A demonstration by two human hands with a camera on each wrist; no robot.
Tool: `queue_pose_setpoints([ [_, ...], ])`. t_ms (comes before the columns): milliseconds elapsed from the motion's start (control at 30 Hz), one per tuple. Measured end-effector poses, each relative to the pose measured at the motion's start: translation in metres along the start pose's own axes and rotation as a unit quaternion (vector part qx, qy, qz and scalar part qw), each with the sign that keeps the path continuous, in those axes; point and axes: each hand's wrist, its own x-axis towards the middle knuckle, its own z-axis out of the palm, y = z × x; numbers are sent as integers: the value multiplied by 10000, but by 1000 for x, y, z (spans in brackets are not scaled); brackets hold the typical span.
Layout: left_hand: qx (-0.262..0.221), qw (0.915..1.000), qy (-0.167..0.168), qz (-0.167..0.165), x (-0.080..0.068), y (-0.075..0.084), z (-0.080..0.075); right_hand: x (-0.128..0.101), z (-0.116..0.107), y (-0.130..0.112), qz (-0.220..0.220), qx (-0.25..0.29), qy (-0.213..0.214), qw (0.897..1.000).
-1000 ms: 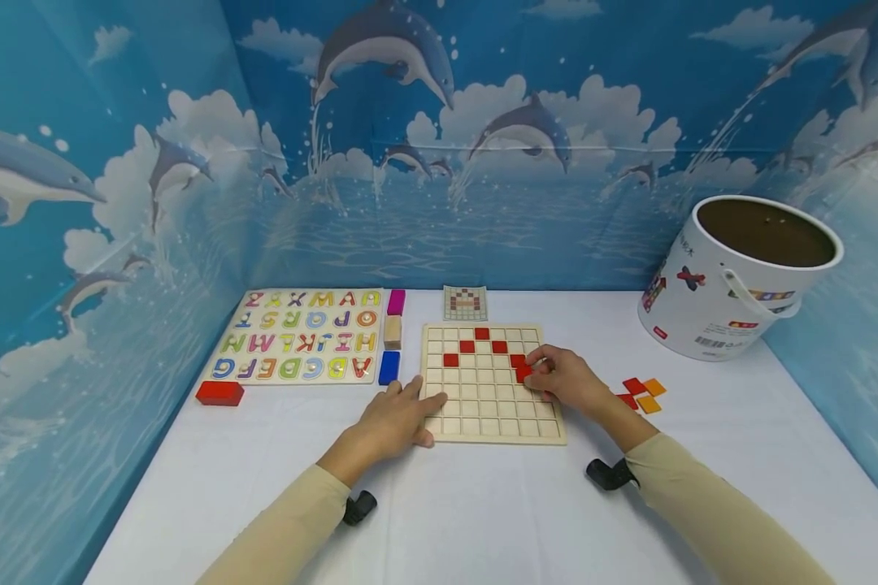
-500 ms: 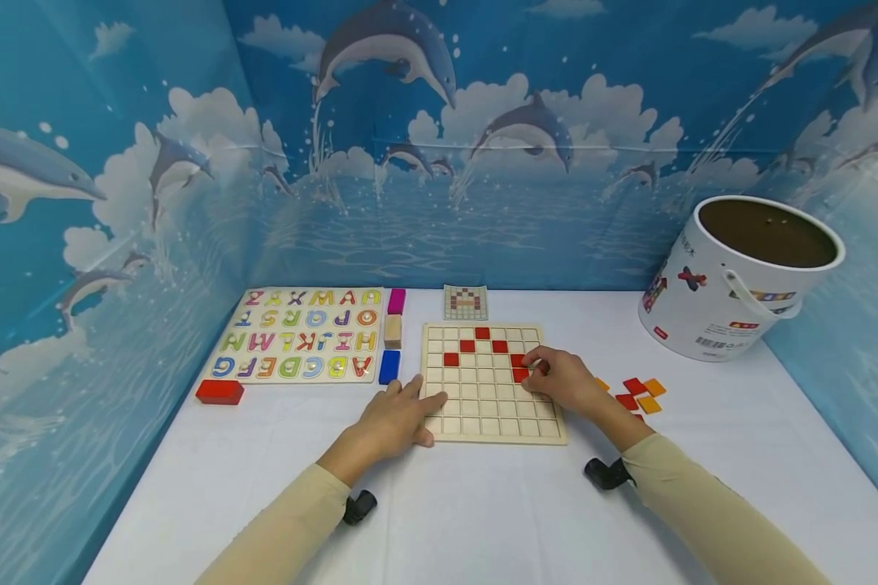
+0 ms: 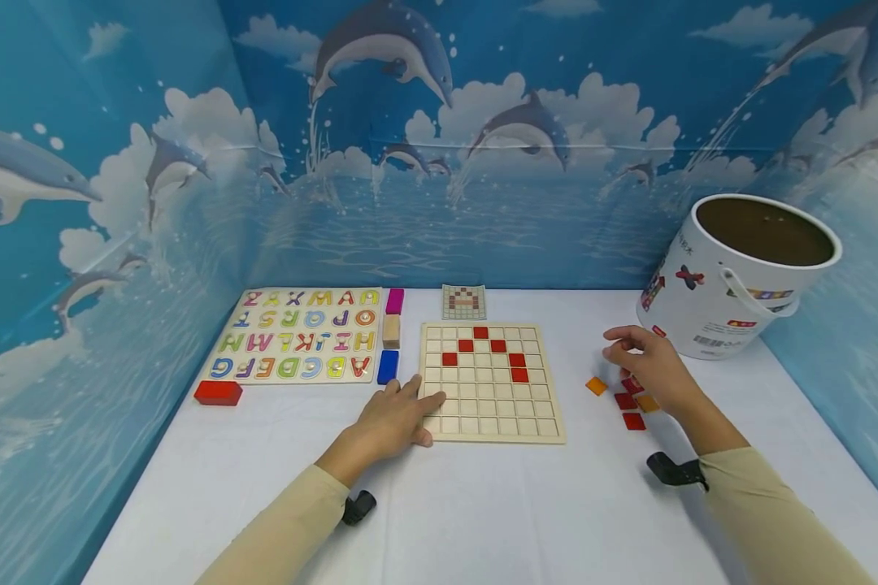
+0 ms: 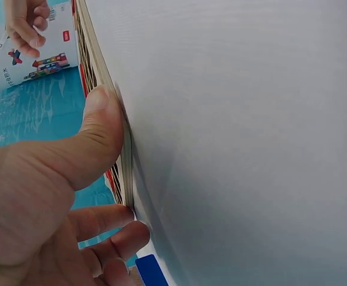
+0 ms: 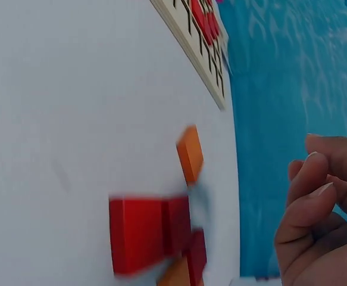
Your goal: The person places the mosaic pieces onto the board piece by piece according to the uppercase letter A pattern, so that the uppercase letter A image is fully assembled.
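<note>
A square wooden grid board lies mid-table, with several red tiles set in its squares as a peaked shape. My left hand rests at the board's near left corner with fingers spread; in the left wrist view, its thumb touches the board's edge. My right hand hovers above loose tiles to the board's right, its fingers loosely bent and holding nothing visible. An orange tile lies apart from the others. Red tiles and another orange tile lie below the hand, some partly covered.
A small pattern card lies behind the board. An alphabet board stands left, beside magenta, plain wood, blue and red blocks. A white bucket stands at the back right.
My right hand has left the red tile at the grid's right side and moved right, over the loose tiles. That tile now sits in its square. My left hand has stayed put.
</note>
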Motion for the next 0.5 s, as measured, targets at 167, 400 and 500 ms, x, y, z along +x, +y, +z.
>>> queue_pose_setpoints([
  [167,15,10000,7,-14,0,0,-1,-5,-19,15,182,68,-129,9997],
  [400,37,10000,-12,4,-1,1,-2,-3,-23,41,739,143,-554,9956],
  [500,16,10000,-13,4,-1,1,-2,-2,-22,49,798,50,-565,9952],
])
